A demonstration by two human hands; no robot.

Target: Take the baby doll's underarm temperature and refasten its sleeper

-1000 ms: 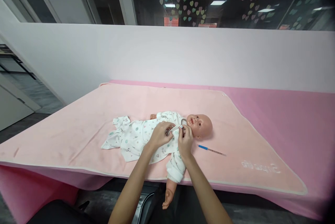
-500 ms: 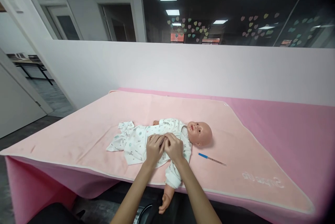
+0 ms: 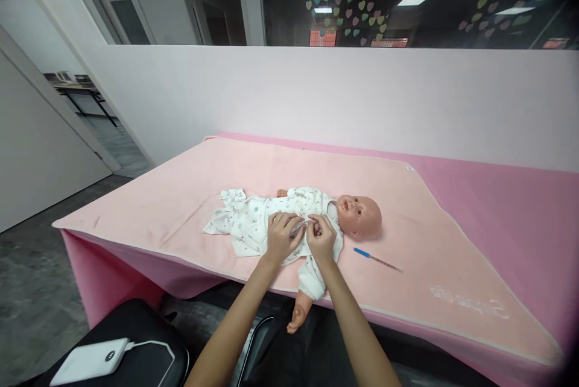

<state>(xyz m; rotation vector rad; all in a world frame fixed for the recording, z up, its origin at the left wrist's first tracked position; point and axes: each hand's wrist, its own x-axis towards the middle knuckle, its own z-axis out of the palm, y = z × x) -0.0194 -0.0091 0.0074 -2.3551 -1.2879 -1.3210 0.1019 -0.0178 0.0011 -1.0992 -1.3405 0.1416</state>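
1. A baby doll [image 3: 357, 216] lies on its back on a pale pink blanket [image 3: 181, 194] spread over the surface [image 3: 520, 206], its head toward the right and its feet toward the left.
2. The doll wears a white printed romper [image 3: 253, 224]; the empty leg ends of the garment lie flat on the blanket at the left.
3. One doll arm [image 3: 301, 308], in its white sleeve, hangs over the near edge of the surface, the bare doll hand pointing down.
4. The left hand [image 3: 280, 235] rests on the doll's chest with its fingers curled, pinching the romper's front between thumb and fingertips.
5. The right hand [image 3: 321, 237] sits just beside it, nearer the doll's neck, fingers bent and closed on the same strip of fabric; the two hands nearly touch.
6. What sits between the fingertips is too small to make out.
7. A thin stick with a blue end [image 3: 377, 259] lies on the blanket near the doll's head, apart from both hands.
8. A white power bank [image 3: 90, 361] with a cable rests on a dark bag [image 3: 149, 339] at the lower left, below the surface.
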